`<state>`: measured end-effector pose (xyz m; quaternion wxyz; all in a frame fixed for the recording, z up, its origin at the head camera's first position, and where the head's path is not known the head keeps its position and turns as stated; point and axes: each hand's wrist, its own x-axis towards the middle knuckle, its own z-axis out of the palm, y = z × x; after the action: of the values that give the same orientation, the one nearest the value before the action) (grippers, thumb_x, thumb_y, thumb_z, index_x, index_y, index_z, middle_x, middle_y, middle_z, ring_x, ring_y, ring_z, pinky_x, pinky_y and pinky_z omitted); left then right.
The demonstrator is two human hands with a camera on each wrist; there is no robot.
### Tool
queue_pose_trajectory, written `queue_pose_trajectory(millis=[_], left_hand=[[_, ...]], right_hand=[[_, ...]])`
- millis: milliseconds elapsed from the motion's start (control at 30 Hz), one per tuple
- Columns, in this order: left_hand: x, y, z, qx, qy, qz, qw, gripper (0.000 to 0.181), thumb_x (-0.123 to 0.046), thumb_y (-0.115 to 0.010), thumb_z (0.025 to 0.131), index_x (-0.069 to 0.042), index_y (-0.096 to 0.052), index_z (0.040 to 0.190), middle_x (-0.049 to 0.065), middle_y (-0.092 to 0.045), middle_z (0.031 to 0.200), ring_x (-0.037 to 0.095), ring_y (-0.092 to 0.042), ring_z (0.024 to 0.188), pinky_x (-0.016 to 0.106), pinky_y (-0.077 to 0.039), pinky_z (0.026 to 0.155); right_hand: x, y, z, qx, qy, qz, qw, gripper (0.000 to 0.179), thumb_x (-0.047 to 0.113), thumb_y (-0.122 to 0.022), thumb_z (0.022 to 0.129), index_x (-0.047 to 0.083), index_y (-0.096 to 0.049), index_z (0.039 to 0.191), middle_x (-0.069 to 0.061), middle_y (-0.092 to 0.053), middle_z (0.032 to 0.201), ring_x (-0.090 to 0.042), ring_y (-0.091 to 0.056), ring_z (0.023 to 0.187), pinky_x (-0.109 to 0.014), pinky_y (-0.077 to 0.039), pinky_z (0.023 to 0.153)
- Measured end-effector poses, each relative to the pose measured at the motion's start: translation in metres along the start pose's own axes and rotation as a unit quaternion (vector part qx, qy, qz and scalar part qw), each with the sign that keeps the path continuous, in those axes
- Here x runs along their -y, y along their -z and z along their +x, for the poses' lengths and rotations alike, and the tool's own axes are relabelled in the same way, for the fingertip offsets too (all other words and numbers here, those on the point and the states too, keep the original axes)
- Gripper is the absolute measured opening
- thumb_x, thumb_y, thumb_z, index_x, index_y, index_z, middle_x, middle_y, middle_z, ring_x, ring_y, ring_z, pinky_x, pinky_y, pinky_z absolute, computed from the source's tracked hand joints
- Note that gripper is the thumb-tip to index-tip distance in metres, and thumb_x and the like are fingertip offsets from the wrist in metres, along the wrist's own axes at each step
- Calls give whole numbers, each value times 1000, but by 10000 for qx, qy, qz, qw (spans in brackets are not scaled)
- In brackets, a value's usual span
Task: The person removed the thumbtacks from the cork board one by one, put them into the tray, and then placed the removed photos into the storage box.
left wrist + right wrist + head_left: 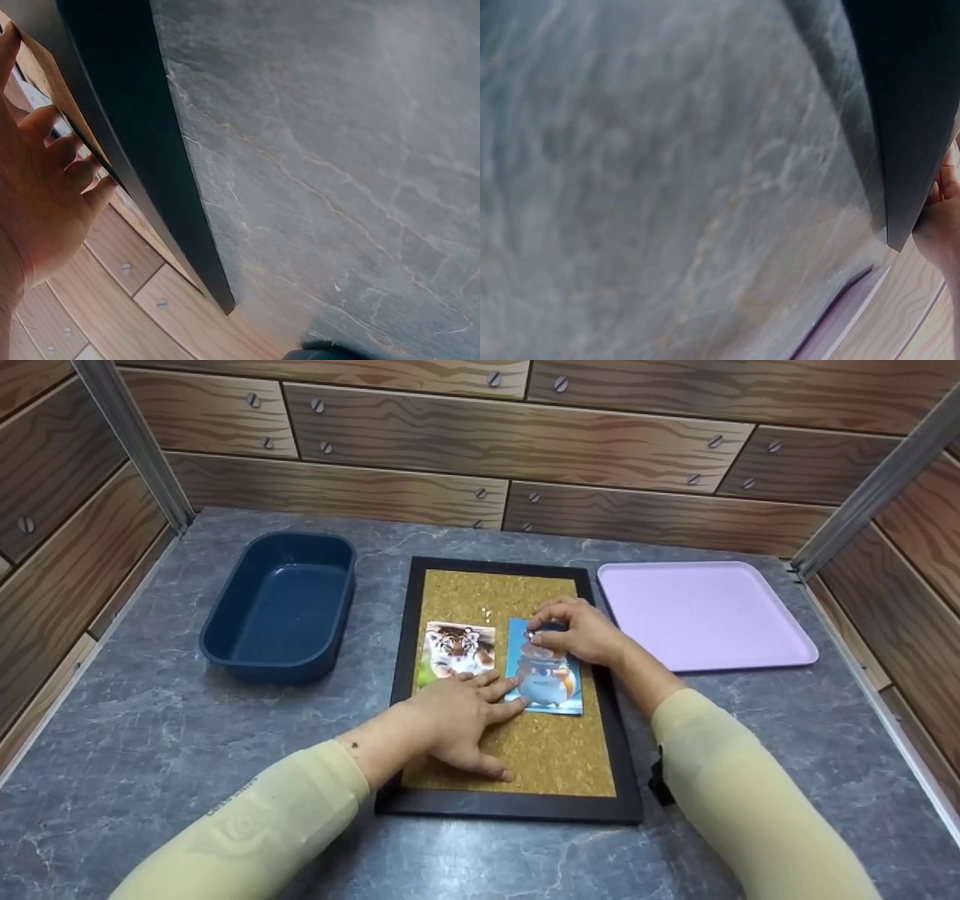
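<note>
A cork board (517, 592) in a black frame lies flat on the table. Pinned or laid on it are a tiger cub picture (457, 649) and, to its right, a blue fishbowl picture (547, 686). My left hand (461, 720) rests on the board with fingers spread, fingertips touching the fishbowl picture's lower left edge and overlapping the tiger picture's bottom. At the fishbowl picture's top, thumb and fingers of my right hand (577, 634) pinch a small pale push pin (532, 635), mostly hidden. Several small white pins (486, 615) are on the cork above the pictures.
On the left stands a deep dark blue bin (281, 615). A flat lilac tray (705, 615) lies to the right, close to the frame's edge. Wood-patterned walls (397, 435) close off the back and sides of the grey marbled table (187, 780).
</note>
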<state>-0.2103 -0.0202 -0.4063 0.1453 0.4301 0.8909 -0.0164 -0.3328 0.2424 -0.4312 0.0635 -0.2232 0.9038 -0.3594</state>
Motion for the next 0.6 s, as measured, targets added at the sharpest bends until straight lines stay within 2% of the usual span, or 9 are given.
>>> queue_pose_trajectory(millis=[300,600], left_hand=[[0,0,0,-43,-23,-16,10000,103,-84,-55,91,-26,-26,171,5,-14,178,35,-17,161,47,-23,129],[0,0,-1,-41,-37,-38,10000,102,-83,-55,91,-25,-27,171,6,-14,177,34,-17,162,46,-22,129]], right_hand=[[0,0,1,-58,-60,43,10000,22,16,-84,94,7,-80,113,-14,-67,132,-35,-53,132,-53,-37,116],[-1,1,0,-8,79,12,10000,15,16,-82,95,8,-81,108,-16,-67,134,-37,-52,132,-56,-36,116]])
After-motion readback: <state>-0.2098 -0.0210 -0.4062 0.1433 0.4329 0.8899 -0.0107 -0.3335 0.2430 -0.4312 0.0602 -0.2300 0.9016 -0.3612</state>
